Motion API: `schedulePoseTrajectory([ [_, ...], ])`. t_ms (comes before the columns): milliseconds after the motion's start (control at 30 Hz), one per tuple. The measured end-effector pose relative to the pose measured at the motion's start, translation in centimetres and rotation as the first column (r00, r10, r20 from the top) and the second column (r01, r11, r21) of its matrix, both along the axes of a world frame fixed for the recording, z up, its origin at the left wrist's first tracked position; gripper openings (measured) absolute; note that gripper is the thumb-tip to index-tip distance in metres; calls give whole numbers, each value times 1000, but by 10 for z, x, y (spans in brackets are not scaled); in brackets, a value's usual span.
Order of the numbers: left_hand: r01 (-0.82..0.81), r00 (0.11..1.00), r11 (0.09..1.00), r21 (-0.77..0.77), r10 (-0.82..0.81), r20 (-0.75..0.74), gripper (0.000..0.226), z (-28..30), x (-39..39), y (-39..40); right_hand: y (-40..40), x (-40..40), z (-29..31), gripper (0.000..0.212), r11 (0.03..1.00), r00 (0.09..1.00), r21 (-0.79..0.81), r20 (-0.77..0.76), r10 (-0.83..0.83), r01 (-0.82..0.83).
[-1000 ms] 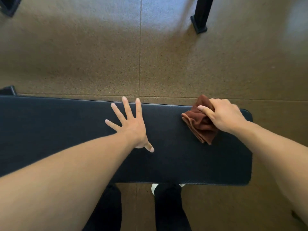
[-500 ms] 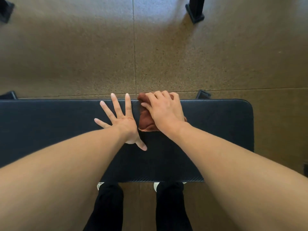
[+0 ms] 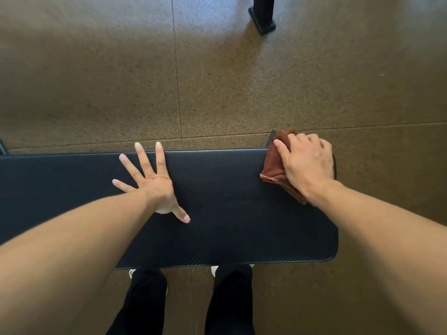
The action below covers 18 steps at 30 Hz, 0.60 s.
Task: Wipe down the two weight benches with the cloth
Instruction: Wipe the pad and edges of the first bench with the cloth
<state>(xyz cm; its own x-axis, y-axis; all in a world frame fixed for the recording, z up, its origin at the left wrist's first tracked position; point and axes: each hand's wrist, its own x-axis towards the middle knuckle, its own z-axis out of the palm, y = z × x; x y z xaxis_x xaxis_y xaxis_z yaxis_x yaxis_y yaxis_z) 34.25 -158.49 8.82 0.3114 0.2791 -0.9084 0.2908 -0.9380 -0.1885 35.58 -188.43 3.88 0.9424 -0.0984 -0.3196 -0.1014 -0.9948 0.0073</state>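
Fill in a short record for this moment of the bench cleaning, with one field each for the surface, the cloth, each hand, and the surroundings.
surface: black padded weight bench, running left to right across the view
cloth: folded brown cloth at the bench's far right corner, partly over the far edge
right hand: on top of the cloth, fingers curled over it
left hand: flat on the bench, fingers spread, holding nothing
surroundings: speckled brown floor; black equipment foot beyond the bench

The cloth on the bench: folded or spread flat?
Folded. The brown cloth shows stacked layered edges along its near side, bunched under the right hand at the bench's far right corner.
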Motion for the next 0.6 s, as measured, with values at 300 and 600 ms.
schedulePoseTrajectory([
  [300,-21,1000,999,25,21,-13,188,-3,1,-4,115,-15,-7,37,928,963,259,63,261,-269],
  [600,4,1000,998,62,-4,3,186,-2,1,-7,-22,8,-5,51,977,987,140,35,157,-161],
])
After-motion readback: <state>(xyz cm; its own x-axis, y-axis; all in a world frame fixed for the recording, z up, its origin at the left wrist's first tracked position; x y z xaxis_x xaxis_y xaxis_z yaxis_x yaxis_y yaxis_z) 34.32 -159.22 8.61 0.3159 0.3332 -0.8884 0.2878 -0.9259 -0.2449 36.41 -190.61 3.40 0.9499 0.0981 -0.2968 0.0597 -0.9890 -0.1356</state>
